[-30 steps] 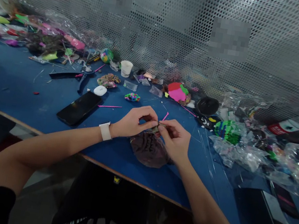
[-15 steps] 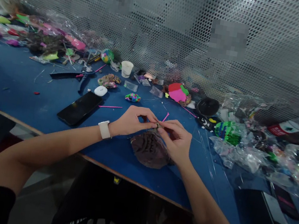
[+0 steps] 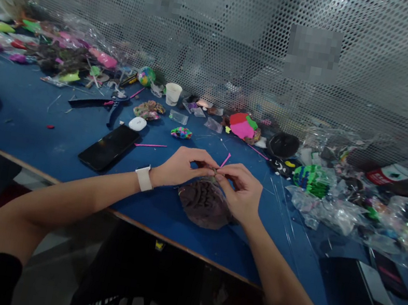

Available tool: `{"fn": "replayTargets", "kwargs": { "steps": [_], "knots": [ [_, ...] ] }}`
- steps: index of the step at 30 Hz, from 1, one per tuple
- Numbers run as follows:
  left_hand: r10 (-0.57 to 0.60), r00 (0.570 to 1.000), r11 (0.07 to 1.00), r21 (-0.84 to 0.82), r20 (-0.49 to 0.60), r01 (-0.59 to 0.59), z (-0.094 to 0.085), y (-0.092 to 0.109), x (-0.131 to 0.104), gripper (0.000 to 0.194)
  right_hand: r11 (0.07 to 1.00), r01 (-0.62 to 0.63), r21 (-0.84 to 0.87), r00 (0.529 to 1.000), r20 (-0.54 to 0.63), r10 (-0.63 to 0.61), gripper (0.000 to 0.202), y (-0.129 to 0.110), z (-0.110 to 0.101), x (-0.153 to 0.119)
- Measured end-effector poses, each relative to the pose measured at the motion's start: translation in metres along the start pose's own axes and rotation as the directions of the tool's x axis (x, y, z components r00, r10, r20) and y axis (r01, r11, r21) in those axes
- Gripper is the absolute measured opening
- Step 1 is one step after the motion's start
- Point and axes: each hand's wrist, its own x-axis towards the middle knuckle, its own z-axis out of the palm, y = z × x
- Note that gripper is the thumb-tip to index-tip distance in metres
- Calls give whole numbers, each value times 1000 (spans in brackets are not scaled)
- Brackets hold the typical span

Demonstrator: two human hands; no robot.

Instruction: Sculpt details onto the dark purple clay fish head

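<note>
A dark brown, round clay piece with ridges pressed into its surface lies on the blue table near the front edge. Just above its far edge, my left hand and my right hand meet at their fingertips. Between them they pinch a small greenish-brown bit of clay, mostly covered by the fingers. A pink plastic stick shows just behind the fingertips.
Left of my hands lie a black phone, a white case and dark pliers. Behind are a paper cup and colourful clay pieces. Plastic wrappers and a bottle sit right.
My left hand's fingers have shifted very slightly, and the small clay bit is more covered. At the far left edge, a blurred shape has moved a little further into view.
</note>
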Motion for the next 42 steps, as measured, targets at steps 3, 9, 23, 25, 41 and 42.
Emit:
{"fn": "replayTargets", "kwargs": {
  "steps": [3, 9, 23, 25, 41, 42],
  "knots": [
    [-12, 1000, 1000, -1, -6, 12, 1, -1, 0, 30, 1000, -5, -2, 1000, 5, 5, 11, -2, 0, 1],
    [-33, 999, 998, -63, -16, 32, 2, 0, 1, 40, 997, 65, -49, 998, -3, -65, 7, -4, -1, 2],
    [-221, 975, 949, -231, 1, 215, 1, 3, 6, 58, 943, 244, -226, 970, 36, -242, 35, 11, -3, -3],
    [-238, 971, 938, -262, -2, 229, 2, -1, 6, 56, 939, 245, -239, 969, 33, -245, 34, 12, -5, -3],
    [-48, 999, 988, -144, 8, 48, 2, -6, -1, 49, 972, 68, -225, 993, -81, -89, 6, 1, -5, 4],
    [-45, 999, 992, -122, -2, 45, 2, -5, -1, 46, 973, 70, -221, 993, -78, -89, 6, 0, -5, 4]
  ]
}}
